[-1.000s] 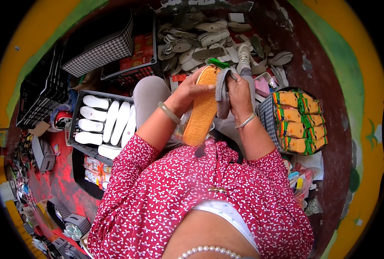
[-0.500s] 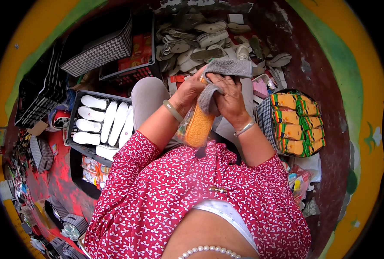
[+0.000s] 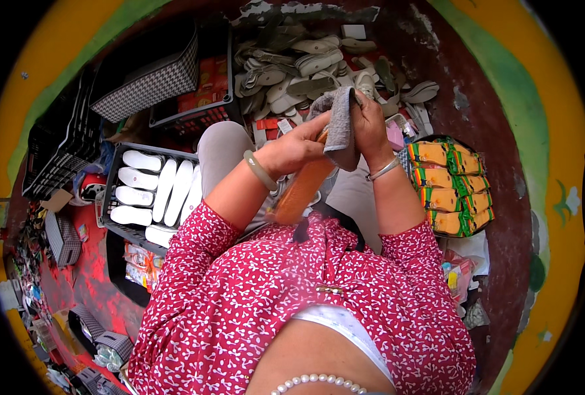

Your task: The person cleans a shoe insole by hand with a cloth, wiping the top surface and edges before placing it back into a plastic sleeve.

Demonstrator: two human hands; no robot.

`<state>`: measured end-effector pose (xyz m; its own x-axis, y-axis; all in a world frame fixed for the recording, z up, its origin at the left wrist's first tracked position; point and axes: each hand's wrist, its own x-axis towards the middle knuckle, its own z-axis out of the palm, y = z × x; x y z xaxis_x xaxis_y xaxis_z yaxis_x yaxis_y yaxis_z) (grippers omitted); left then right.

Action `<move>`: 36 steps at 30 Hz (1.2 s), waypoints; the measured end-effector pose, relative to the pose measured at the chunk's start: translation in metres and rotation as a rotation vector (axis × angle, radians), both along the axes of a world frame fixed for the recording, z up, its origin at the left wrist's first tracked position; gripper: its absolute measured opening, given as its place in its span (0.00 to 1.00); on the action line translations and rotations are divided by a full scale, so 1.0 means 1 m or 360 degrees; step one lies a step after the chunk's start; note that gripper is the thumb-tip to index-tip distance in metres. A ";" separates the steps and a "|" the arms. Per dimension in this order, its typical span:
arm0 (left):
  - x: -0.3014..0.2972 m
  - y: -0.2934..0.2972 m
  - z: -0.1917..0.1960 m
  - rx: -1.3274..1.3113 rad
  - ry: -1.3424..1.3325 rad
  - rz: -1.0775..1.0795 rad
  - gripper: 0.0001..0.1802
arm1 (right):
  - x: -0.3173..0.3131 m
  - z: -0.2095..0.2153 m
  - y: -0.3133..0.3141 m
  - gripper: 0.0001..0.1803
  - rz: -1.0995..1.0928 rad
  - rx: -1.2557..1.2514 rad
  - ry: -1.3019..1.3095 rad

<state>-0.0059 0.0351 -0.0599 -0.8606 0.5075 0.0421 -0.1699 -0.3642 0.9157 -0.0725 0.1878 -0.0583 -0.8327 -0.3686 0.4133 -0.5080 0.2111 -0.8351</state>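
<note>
In front of my lap is an orange insole (image 3: 299, 192), tilted, its lower end blurred by movement. My left hand (image 3: 297, 149) is closed around its upper part. A grey cloth (image 3: 340, 128) is draped over the insole's upper end, covering it. My right hand (image 3: 370, 129) grips the cloth from the other side, with its thumb on top and its fingers partly hidden behind the cloth. The two hands are close together, with the cloth between them.
White insoles lie in a dark crate (image 3: 116, 172) on the left. Packed orange insoles (image 3: 432, 178) fill a basket on the right. Beyond my knees lies a heap of worn insoles (image 3: 282, 95). Houndstooth bins (image 3: 149, 85) and a black crate (image 3: 228, 108) stand at the far left.
The insole has turned from showing its fluffy orange face to a darker, tilted side. My right hand has moved right and up, and the cloth now folds over the insole's upper end.
</note>
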 end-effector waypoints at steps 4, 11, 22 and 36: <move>0.001 -0.009 -0.006 -0.0054 0.0006 -0.0041 0.40 | -0.007 -0.005 0.010 0.20 0.0344 -0.0525 -0.0742; 0.009 -0.021 -0.019 0.0397 -0.0271 0.0160 0.46 | 0.013 -0.012 0.018 0.17 0.0592 -0.1417 -0.1555; -0.004 -0.025 -0.027 0.0205 -0.0229 0.0088 0.40 | -0.009 -0.010 0.019 0.18 0.0486 -0.0743 -0.0557; -0.002 -0.014 -0.017 -0.0419 0.0098 0.0127 0.25 | 0.010 -0.035 0.008 0.12 -0.0055 -0.0287 0.0375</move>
